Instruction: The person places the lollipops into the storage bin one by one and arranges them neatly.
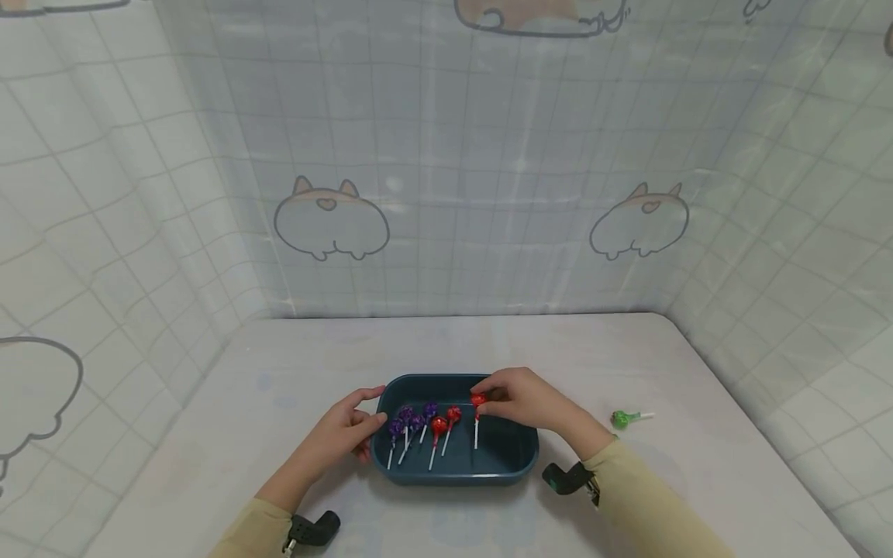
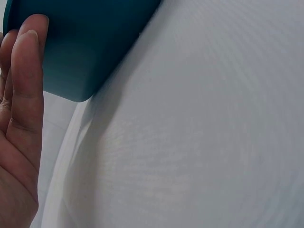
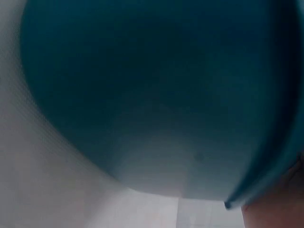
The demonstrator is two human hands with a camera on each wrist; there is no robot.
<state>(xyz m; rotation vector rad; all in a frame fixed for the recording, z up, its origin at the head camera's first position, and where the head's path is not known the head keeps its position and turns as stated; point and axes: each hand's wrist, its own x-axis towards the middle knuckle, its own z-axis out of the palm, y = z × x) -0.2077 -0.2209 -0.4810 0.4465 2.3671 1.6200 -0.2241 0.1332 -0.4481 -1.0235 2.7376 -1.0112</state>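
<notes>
A dark teal tray [image 1: 456, 478] stands on the table. My left hand [image 1: 342, 431] is at its left end, thumb and index finger at the rim. In the left wrist view, its fingers [image 2: 27, 76] lie nearly straight against the tray's outer wall. My right hand [image 1: 525, 401] reaches over the right part of the tray and pinches a red lollipop [image 1: 477, 401] by its head, the white stick pointing down. Two more red lollipops [image 1: 438, 425] lie mid-tray, beside several purple lollipops [image 1: 407, 415] on the left. The right wrist view shows mainly the tray's outer wall [image 3: 156, 109].
A green lollipop [image 1: 620, 419] lies on the white table [image 1: 314, 349] to the right of the tray, beyond my right forearm. Dark wrist devices [image 1: 315, 528] stick out at both cuffs. Patterned sheets [image 1: 481, 155] hang behind and at both sides.
</notes>
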